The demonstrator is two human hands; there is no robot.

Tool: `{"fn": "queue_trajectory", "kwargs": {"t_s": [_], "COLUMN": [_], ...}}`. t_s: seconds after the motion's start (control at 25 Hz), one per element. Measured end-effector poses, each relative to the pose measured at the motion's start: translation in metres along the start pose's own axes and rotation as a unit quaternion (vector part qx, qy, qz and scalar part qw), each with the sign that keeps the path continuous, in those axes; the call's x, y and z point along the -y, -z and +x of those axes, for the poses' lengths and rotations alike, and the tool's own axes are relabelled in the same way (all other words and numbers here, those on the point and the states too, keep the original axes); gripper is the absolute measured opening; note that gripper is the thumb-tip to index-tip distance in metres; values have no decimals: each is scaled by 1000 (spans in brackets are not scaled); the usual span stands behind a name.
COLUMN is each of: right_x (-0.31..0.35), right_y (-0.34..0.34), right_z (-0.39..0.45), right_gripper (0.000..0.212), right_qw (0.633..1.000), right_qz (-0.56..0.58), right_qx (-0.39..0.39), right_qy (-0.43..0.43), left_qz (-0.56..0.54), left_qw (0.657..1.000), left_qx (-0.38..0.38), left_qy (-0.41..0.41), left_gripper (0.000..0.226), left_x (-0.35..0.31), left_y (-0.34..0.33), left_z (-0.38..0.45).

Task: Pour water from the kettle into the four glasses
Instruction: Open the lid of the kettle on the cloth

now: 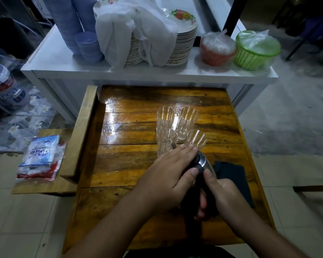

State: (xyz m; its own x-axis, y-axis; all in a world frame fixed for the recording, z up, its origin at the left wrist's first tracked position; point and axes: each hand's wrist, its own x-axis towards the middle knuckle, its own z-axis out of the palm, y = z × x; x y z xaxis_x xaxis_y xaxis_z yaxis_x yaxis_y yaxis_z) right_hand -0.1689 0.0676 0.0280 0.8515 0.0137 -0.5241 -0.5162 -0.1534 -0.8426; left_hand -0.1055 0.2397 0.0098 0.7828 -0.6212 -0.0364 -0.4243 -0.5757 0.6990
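The dark kettle with a shiny metal band point(201, 162) is tilted over the near middle of the glossy brown wooden plank table point(131, 164), its spout end pointing at a cluster of four clear ribbed glasses point(186, 121) that stand close together on the table's far right part: two in the back row and two in front. The front-left glass point(166, 144) is partly hidden behind the fingertips and the spout tip sits at its rim; whether water is running cannot be told. The left hand point(168, 175) lies flat on top of the kettle, fingers stretched out and held together, thumb along the side. The right hand point(220, 194) is wrapped around the kettle's black handle point(203, 200), thumb pressed up near the metal band. One dark folded cloth point(231, 179) lies on the table just right of the kettle. Behind the table stands a white cabinet point(63, 58) carrying two stacks of blue plastic cups point(76, 25), one tall and one short, two stacks of flower-patterned plates point(185, 43) draped with one white cloth point(134, 30), and two plastic baskets covered in clear film, one orange point(217, 53) and one green point(255, 51). To the left, one wooden chair point(80, 138) holds a plastic packet with blue print point(41, 155).
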Motion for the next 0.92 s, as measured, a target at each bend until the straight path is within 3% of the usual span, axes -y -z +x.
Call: {"fn": "queue_trajectory", "kwargs": {"t_s": [0.92], "right_x": [27], "right_y": [-3], "right_z": [-14], "right_gripper": [73], "right_qw": [999], "right_qz": [-40], "right_qx": [-26], "right_qy": [-26], "left_qz": [-57], "left_qw": [998], "left_qx": [-20], "left_qy": [36], "left_gripper": [63], "left_x": [-14], "left_y": [1], "left_z": [-5]}}
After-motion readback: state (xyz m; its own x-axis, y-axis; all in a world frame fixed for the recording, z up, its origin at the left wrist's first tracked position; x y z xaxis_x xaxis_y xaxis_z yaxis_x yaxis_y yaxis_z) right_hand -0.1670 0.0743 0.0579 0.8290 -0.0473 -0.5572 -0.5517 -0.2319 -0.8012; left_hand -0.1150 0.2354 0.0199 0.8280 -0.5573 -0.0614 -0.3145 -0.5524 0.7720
